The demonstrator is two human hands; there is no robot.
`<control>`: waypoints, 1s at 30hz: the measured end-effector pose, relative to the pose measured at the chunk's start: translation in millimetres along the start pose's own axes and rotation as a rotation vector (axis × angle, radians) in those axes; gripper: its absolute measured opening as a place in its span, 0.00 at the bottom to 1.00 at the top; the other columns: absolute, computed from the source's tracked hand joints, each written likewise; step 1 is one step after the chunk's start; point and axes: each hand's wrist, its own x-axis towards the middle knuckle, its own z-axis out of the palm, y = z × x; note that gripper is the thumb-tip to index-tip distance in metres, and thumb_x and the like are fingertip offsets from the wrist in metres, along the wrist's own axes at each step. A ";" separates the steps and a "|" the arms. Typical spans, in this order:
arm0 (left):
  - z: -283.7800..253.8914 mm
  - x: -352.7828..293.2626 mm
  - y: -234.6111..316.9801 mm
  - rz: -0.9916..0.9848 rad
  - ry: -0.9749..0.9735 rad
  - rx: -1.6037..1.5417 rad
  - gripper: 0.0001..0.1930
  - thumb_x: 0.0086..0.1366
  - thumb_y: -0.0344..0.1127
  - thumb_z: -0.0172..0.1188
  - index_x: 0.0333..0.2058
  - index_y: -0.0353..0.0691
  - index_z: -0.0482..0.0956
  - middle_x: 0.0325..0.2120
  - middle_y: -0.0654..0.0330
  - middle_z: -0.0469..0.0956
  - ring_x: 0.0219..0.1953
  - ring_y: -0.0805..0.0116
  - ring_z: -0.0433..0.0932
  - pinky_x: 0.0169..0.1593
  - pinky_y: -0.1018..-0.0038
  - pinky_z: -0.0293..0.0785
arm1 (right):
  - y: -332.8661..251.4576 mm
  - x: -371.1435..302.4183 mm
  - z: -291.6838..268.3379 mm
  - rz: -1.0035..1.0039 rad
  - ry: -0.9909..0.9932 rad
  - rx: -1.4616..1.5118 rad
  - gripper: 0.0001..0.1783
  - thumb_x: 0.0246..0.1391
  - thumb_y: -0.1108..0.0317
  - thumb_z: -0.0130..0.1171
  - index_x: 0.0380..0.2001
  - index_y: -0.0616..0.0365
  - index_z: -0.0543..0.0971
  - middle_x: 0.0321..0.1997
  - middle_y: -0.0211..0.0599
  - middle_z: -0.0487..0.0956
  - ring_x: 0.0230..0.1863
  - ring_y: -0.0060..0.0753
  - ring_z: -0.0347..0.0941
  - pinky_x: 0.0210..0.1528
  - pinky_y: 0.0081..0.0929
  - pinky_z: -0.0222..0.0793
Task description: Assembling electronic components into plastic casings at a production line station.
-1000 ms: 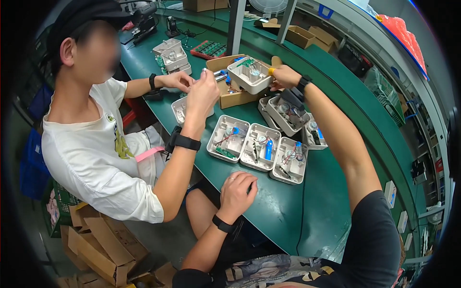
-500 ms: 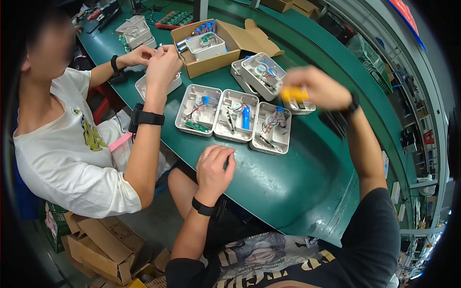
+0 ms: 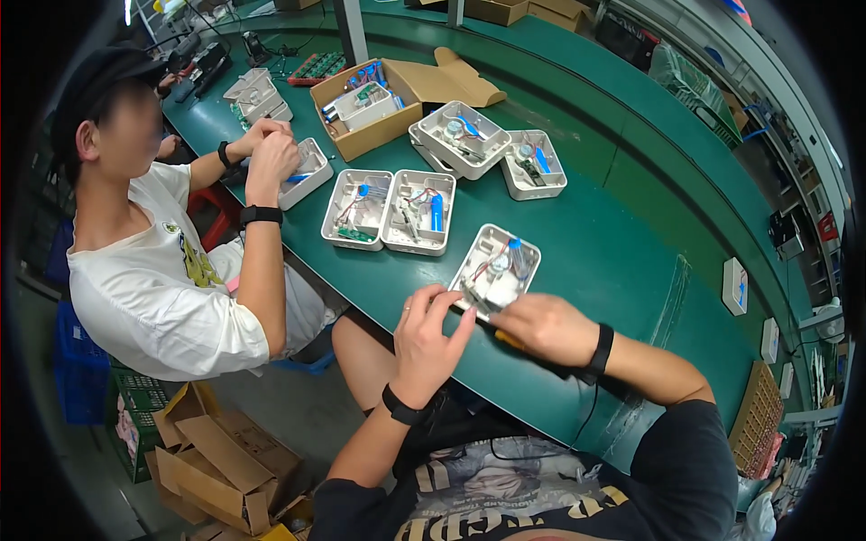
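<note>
The grip of the left hand (image 3: 426, 338) is half open, thumb set apart from loosely curled fingers, the tips at the near left corner of an open white plastic housing (image 3: 502, 288). The grip of the right hand (image 3: 546, 329) is bunched at the housing's near rim, its fingertips partly hidden; whether they pinch something cannot be told. Something yellow (image 3: 510, 339) shows below that hand, too covered to name.

The housing lies open side up near the surface's (image 3: 613, 243) near edge, apart from the other housings. In it are a round disc-like component (image 3: 499, 263), thin wires, a blue-ended part (image 3: 516, 244) in the far right corner and a dark narrow strip (image 3: 475, 296) toward the near rim. Two similar open housings (image 3: 363, 171) stand side by side farther left along the same edge; an open cardboard box (image 3: 383, 135) is beyond them, toward the far edge. At the left, a co-worker's hands (image 3: 273, 158) are over another housing.

The shell should be light and stiff, perhaps a little slippery on its smooth walls, and liable to slide if pushed. The outer walls near the corners look the soundest hold; the thin wires look fragile, so fingers should keep off them.
</note>
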 end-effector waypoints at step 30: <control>37.7 16.2 5.0 -0.011 -0.188 -0.076 0.08 0.68 0.31 0.69 0.41 0.32 0.87 0.47 0.49 0.84 0.49 0.47 0.81 0.53 0.57 0.78 | 58.2 -2.5 -42.6 0.214 0.046 0.692 0.11 0.67 0.72 0.62 0.51 0.59 0.83 0.47 0.41 0.84 0.50 0.48 0.81 0.52 0.38 0.77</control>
